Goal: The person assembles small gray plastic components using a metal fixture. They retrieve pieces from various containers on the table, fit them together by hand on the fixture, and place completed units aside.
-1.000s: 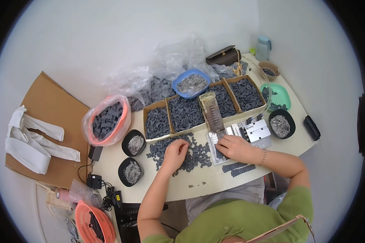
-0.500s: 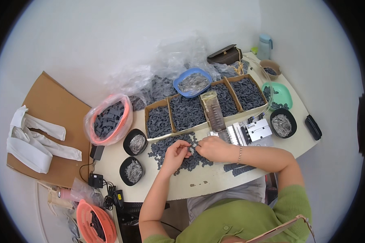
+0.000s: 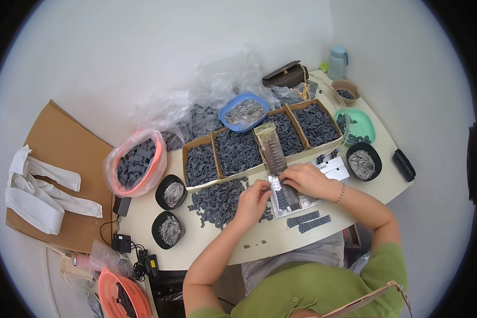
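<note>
My left hand (image 3: 253,203) rests with bent fingers at the right edge of a loose pile of small dark grey parts (image 3: 217,200), right beside the narrow metal tray (image 3: 282,194). My right hand (image 3: 304,179) lies over that tray's middle, fingers curled down on the dark parts lined up in it. What either hand pinches is too small to see. The tray runs up to a long clear channel (image 3: 273,148) lying across the cardboard boxes.
Cardboard boxes (image 3: 237,153) of dark parts line the table's back, with a blue bowl (image 3: 244,112) and green bowl (image 3: 358,127). Black bowls of metal pins (image 3: 170,229) (image 3: 363,161) flank me. Finished strips (image 3: 307,220) lie near the front edge; a pink basket (image 3: 137,164) stands left.
My left hand has slid right from the pile to the tray's edge. My right hand moved left to the pile, then back onto the tray.
</note>
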`<action>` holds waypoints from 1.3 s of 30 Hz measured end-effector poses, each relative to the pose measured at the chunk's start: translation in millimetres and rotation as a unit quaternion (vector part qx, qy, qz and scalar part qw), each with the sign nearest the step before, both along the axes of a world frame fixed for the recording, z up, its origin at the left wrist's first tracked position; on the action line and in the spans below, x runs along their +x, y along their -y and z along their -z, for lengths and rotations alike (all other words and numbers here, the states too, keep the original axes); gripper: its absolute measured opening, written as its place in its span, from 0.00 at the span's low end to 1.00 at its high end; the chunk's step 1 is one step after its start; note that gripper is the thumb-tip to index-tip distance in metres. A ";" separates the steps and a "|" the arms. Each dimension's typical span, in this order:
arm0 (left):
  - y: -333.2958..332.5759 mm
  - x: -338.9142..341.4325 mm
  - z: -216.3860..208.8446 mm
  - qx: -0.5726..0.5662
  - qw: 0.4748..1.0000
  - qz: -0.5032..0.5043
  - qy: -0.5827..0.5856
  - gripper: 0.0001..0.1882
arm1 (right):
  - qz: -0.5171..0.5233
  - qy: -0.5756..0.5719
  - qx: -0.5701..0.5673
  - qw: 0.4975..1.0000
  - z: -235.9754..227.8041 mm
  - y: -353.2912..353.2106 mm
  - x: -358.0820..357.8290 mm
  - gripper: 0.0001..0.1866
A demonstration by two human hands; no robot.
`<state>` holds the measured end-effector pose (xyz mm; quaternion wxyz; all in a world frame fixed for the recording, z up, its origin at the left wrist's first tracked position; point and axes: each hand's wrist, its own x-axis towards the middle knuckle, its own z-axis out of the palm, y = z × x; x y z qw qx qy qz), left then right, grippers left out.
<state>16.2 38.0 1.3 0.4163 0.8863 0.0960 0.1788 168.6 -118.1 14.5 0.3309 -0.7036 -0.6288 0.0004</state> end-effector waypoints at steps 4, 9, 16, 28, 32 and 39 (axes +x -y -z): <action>9.8 18.4 14.3 0.154 0.977 0.030 0.141 0.08 | 0.013 0.007 0.033 0.999 -4.0 1.7 -0.6 0.07; 15.1 16.5 17.9 0.224 0.964 0.029 0.139 0.06 | 0.008 0.007 0.040 0.999 3.0 3.9 0.0 0.07; 10.0 13.5 19.3 0.263 0.950 0.069 0.154 0.10 | 0.004 0.013 0.038 0.999 7.7 -1.9 -0.5 0.06; 12.4 -13.3 7.1 0.438 0.882 0.111 0.133 0.21 | 0.011 0.107 0.018 0.994 14.4 -9.5 -4.2 0.07; -8.0 -18.7 5.8 0.334 0.936 0.068 0.088 0.17 | -0.034 0.240 0.031 0.970 9.4 -5.0 -18.2 0.11; -47.2 -14.7 -5.3 0.302 0.953 -0.001 0.001 0.06 | -0.035 0.238 0.046 0.969 14.6 4.6 -20.3 0.15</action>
